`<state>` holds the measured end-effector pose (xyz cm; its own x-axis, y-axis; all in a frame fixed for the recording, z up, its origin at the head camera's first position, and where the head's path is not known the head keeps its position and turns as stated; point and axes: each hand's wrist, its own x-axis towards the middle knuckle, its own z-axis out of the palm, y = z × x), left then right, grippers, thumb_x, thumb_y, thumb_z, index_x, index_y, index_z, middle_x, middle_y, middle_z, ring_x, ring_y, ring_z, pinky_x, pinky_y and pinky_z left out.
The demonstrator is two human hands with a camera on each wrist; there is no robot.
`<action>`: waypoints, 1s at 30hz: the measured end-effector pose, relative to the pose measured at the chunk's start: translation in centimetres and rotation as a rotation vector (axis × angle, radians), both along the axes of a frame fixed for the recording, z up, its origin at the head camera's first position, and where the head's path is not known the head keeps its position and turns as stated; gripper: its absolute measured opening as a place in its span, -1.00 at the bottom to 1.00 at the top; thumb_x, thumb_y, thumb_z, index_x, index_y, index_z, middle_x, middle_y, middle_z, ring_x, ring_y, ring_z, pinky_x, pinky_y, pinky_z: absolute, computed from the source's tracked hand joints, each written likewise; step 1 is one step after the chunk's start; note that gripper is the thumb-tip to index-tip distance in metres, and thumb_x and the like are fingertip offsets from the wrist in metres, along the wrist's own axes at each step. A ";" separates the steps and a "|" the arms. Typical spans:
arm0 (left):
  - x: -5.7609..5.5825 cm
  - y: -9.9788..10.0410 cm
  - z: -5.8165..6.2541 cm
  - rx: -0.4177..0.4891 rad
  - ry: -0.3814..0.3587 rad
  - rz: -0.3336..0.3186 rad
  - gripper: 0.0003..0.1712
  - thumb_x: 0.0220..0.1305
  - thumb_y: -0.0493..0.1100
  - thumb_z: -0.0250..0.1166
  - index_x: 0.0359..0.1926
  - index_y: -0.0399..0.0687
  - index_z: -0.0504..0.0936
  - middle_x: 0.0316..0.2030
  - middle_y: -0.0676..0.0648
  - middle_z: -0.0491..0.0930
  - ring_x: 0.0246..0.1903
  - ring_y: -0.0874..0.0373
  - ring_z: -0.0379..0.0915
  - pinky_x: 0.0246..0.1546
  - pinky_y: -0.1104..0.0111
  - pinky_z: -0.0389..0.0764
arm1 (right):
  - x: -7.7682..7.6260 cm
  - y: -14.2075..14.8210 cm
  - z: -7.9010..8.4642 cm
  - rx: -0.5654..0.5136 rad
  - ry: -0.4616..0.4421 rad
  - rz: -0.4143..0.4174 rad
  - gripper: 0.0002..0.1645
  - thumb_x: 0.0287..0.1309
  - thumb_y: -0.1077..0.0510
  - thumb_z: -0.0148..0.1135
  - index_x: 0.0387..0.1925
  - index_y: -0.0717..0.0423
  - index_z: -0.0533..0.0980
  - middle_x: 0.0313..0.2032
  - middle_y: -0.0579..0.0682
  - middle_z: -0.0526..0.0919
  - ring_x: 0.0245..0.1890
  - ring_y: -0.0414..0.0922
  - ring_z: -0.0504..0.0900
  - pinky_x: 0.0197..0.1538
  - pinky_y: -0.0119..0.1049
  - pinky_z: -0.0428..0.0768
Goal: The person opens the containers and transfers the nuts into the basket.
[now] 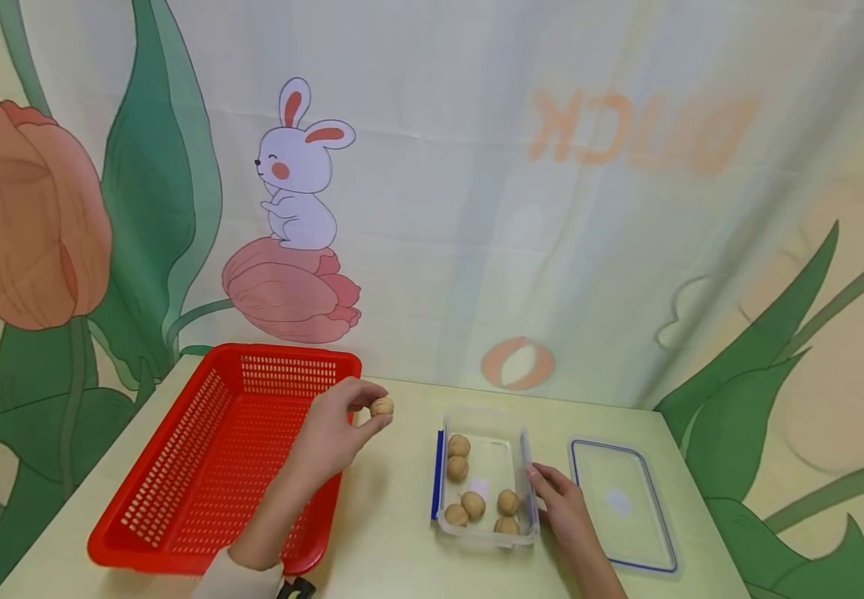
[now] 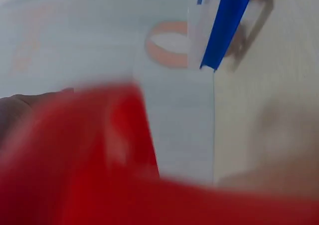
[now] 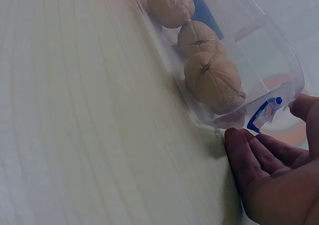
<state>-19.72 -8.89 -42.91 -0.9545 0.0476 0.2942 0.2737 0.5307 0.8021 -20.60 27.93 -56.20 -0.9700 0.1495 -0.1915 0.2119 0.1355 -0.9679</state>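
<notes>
My left hand [image 1: 330,433] pinches a walnut [image 1: 382,407] between thumb and fingers, in the air beside the right rim of the red basket [image 1: 348,363]. In the left wrist view only a dark bit of that hand [image 2: 20,110] shows behind the blurred red basket rim. A clear plastic container [image 1: 487,537] with several walnuts [image 1: 472,505] in it stands right of centre. At its right wall is my right hand [image 1: 566,507], holding it with the thumb by the rim and the fingertips low near a clasp, as the right wrist view shows [image 3: 279,180].
A clear lid with a blue seal [image 1: 674,567] lies on the table right of the container. The container's blue side flap [image 1: 437,474] hangs on its left. Behind the pale table [image 1: 394,532] hangs a printed curtain [image 1: 432,208] with a rabbit and tulips.
</notes>
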 end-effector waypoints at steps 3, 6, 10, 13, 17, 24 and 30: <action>-0.2 -2.4 -0.9 0.004 0.003 0.043 -0.57 0.27 -0.18 0.57 0.13 -0.06 0.70 0.00 -0.02 0.72 0.05 -0.04 0.65 0.15 0.00 0.68 | 0.0 0.1 -0.1 0.000 -0.006 0.000 -0.26 0.50 -0.17 0.27 0.37 0.33 0.47 0.25 0.27 0.64 0.16 0.03 0.61 0.14 -0.06 0.69; -0.2 -4.4 -1.7 -0.013 -0.019 0.083 -0.56 0.28 -0.17 0.56 0.15 -0.05 0.68 0.03 -0.05 0.70 0.07 -0.06 0.63 0.14 -0.02 0.69 | 0.0 0.2 -0.2 0.000 -0.014 -0.004 -0.26 0.51 -0.16 0.27 0.38 0.33 0.46 0.23 0.25 0.65 0.15 0.01 0.61 0.12 -0.07 0.69; 0.2 -6.2 -2.5 -0.039 -0.055 0.118 -0.52 0.29 -0.13 0.56 0.19 -0.06 0.66 0.06 -0.09 0.69 0.09 -0.10 0.61 0.12 -0.04 0.70 | 0.0 0.2 -0.2 0.001 -0.014 -0.002 -0.25 0.51 -0.16 0.27 0.39 0.34 0.45 0.24 0.24 0.65 0.17 0.02 0.60 0.14 -0.05 0.68; 0.7 -7.2 -2.9 -0.061 -0.083 0.138 -0.51 0.29 -0.11 0.56 0.20 -0.08 0.65 0.07 -0.12 0.68 0.10 -0.13 0.61 0.12 -0.05 0.69 | -0.1 0.2 -0.2 -0.003 -0.015 0.004 -0.24 0.51 -0.17 0.26 0.40 0.35 0.43 0.24 0.24 0.64 0.18 0.02 0.59 0.15 -0.04 0.67; 1.0 -8.1 -3.6 -0.087 -0.138 0.148 -0.50 0.31 -0.10 0.55 0.20 -0.11 0.65 0.08 -0.15 0.68 0.10 -0.16 0.60 0.15 -0.07 0.67 | -0.1 0.2 -0.4 -0.002 -0.022 -0.009 -0.26 0.50 -0.17 0.27 0.38 0.33 0.46 0.21 0.20 0.67 0.14 -0.01 0.61 0.14 -0.06 0.67; 0.7 -8.5 -5.2 -0.091 -0.244 0.153 -0.53 0.31 -0.12 0.54 0.18 -0.11 0.66 0.02 -0.12 0.69 0.03 -0.11 0.59 0.06 -0.02 0.72 | -0.3 0.3 -0.3 -0.002 -0.017 -0.012 -0.25 0.48 -0.20 0.28 0.37 0.31 0.48 0.20 0.18 0.67 0.11 -0.05 0.61 0.12 -0.09 0.68; 0.3 -8.7 -6.1 -0.095 -0.281 0.158 -0.55 0.31 -0.13 0.54 0.17 -0.11 0.66 -0.02 -0.10 0.69 -0.03 -0.06 0.57 -0.04 0.08 0.74 | -0.5 0.4 -0.4 0.000 -0.015 0.000 -0.26 0.50 -0.17 0.27 0.38 0.32 0.47 0.21 0.20 0.66 0.11 -0.07 0.61 0.09 -0.11 0.68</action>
<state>-19.42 -17.61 -49.00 -0.9955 -0.0926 0.0196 -0.0428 0.6248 0.7796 -21.11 28.32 -56.62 -0.9671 0.1494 -0.2058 0.2262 0.1355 -0.9646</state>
